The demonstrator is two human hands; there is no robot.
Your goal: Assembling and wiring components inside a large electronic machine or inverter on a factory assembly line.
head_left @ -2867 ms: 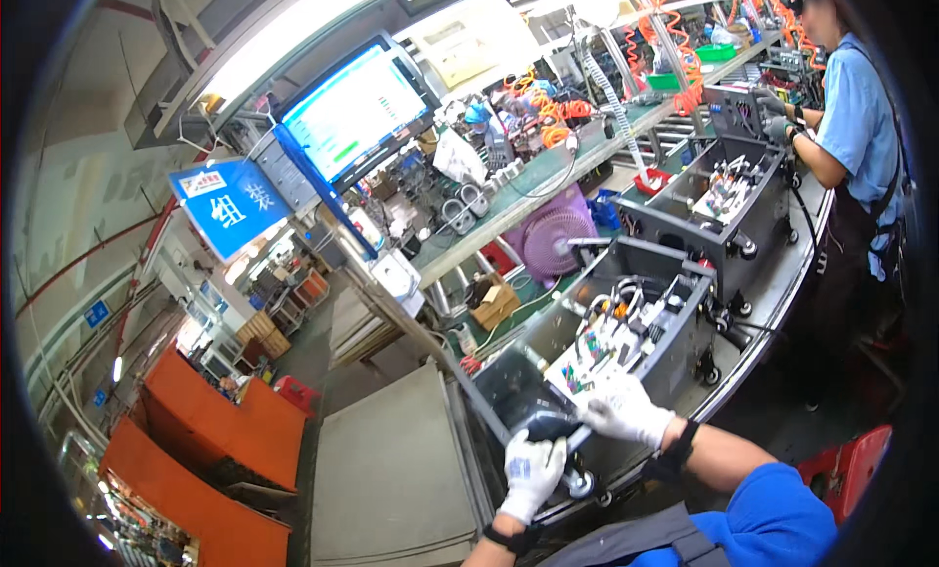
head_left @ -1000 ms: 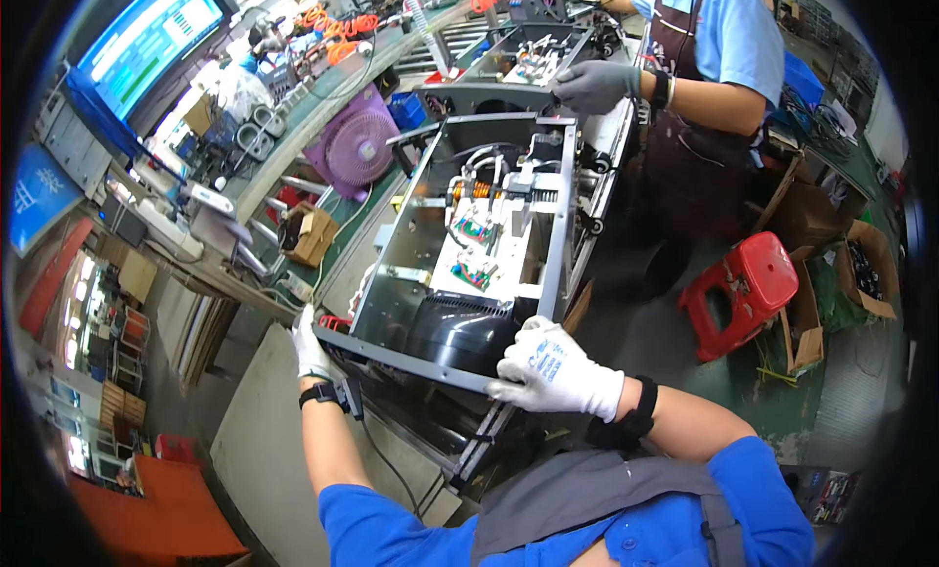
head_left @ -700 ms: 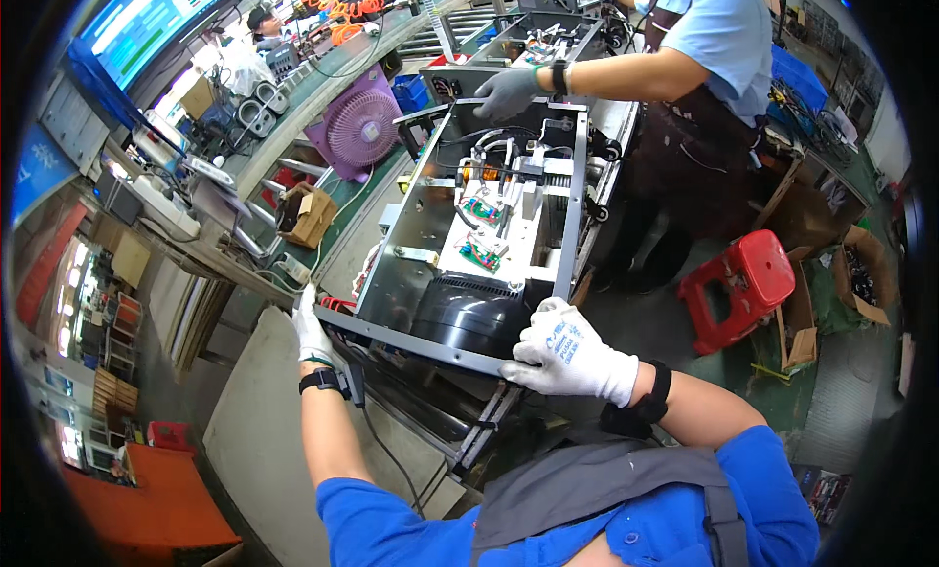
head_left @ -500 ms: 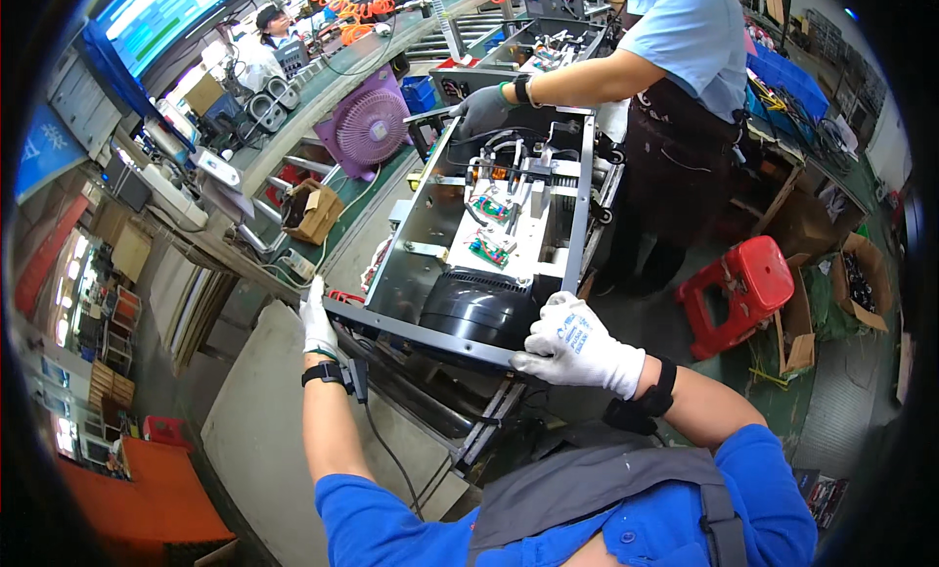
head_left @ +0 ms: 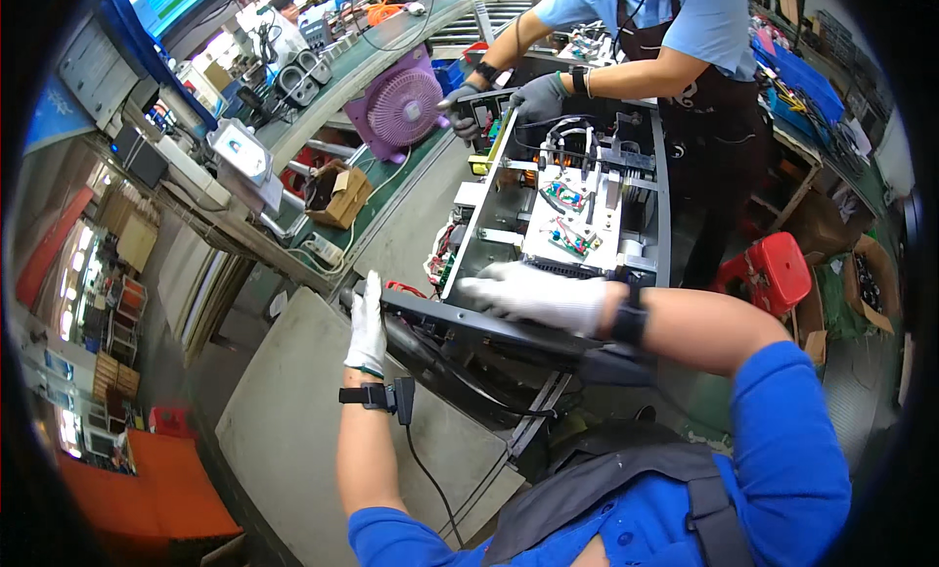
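A dark metal equipment chassis [head_left: 468, 319], open at the top, lies lengthwise ahead of me with wiring inside. Small green circuit boards [head_left: 572, 238] sit on its white inner plate [head_left: 599, 220]. My left hand [head_left: 367, 334], in a white glove, is upright with straight fingers at the chassis's near left corner. My right hand [head_left: 538, 297], also gloved in white, stretches flat and slightly blurred over the near edge, hiding part of the interior. Whether its palm touches the metal I cannot tell. Across from me, a co-worker's grey-gloved hand [head_left: 540, 99] is at the chassis's far left corner.
Dark rollers [head_left: 430, 357] lie under the chassis, beside a grey board [head_left: 293, 391]. A purple fan [head_left: 399, 107] and a cardboard box [head_left: 342, 195] stand at the left. A red stool [head_left: 778, 273] is on the right. A cable [head_left: 427, 464] hangs from my left wrist strap.
My right hand has left the near right corner and swept left across the near edge, its fingers straightening. The chassis appears further right in view. The co-worker's other hand has come into sight.
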